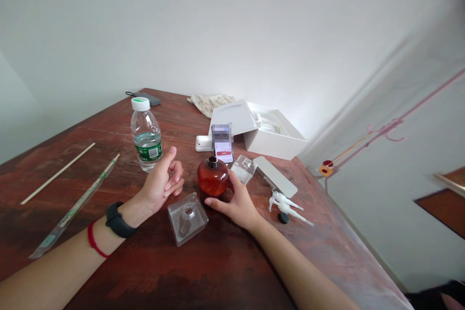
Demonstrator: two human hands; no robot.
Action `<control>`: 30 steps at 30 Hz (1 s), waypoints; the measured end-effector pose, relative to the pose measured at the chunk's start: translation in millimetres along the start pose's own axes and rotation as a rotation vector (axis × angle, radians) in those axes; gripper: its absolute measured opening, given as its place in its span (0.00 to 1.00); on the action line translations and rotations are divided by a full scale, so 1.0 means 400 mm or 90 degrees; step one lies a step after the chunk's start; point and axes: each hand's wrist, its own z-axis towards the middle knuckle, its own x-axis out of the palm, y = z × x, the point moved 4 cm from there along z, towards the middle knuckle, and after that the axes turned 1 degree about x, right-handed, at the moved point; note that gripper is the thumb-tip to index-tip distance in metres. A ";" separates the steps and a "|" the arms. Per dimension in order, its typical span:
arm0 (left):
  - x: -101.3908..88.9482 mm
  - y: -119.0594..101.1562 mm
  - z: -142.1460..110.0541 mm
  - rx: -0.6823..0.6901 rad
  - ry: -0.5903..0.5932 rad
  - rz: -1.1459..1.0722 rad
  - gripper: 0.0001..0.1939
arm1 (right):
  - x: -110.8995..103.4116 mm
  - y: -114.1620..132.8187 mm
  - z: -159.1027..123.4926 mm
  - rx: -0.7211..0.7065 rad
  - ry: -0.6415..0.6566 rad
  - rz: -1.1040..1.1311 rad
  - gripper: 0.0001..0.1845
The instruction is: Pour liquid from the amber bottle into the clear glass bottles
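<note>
An amber, rounded bottle (210, 180) with an uncapped neck stands upright on the table. My right hand (238, 201) is wrapped round its right side, thumb in front. To its left is my left hand (164, 179), holding nothing, its fingers loosely curled and its thumb raised apart from them. Just behind that hand stands a clear water bottle (148, 147) with a white cap and green label, partly full. A clear square plastic bottle (188, 218) with a round neck lies between my forearms. Another clear square bottle (244, 168) lies behind my right hand.
White pump heads (286, 203) and a black cap (284, 218) lie at right, near a pale flat box (276, 177). Behind are a phone (223, 143), a white case (203, 143), an open white box (274, 140) and a cloth (210, 102). A bare stick (58, 173) and wrapped chopsticks (78, 203) lie left.
</note>
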 end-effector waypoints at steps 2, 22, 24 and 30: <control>0.000 0.002 0.002 0.004 0.005 0.003 0.39 | 0.000 0.000 0.000 0.002 0.000 -0.004 0.48; 0.001 0.003 0.019 0.085 0.034 0.221 0.32 | 0.002 -0.022 -0.009 -0.012 -0.028 0.001 0.52; -0.001 0.001 0.021 0.090 0.043 0.234 0.31 | -0.002 -0.027 -0.009 -0.026 -0.039 -0.013 0.54; 0.000 -0.011 0.016 0.129 0.056 0.269 0.30 | -0.018 -0.029 -0.001 -0.033 -0.092 -0.051 0.51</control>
